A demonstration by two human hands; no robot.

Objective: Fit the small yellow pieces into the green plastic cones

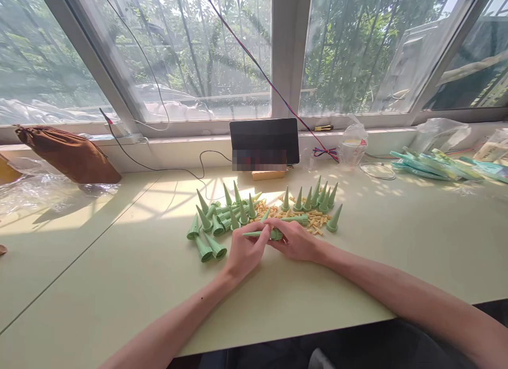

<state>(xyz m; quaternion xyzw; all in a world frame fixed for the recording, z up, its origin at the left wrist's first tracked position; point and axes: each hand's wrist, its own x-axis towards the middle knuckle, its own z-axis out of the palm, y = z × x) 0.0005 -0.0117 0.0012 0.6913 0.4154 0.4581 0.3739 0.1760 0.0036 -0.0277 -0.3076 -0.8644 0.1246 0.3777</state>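
Cradling a spike: two bare hands work over one green cone among a crowd of them

Fingers of the left hand (244, 253) close narrowly on a slim, pale-green plastic cone with a ribbed collar (274, 235), held nearly level above a pale-green surface (119, 305), while fingers of the right hand (297, 242) pinch around its collared end. Whether a smaller piece sits between the fingertips cannot be told.

Beyond the hands, one batch of matching upright green cones (334, 219) stands at the right, points up, beside and among small, tan, peg-like pieces (315, 219) scattered loose. At the left, the sorting looks less complete: more cones stand there, mixed with toppled green cones (217, 249) lying with open ends exposed. Another lies flat just behind the right hand.

By appearance, the work is partway along, with the held cone unfinished and many tan pieces unused; which cones are complete, if any, cannot be told. A black, flat-screened device (264, 136) stands behind the scatter, near the window.
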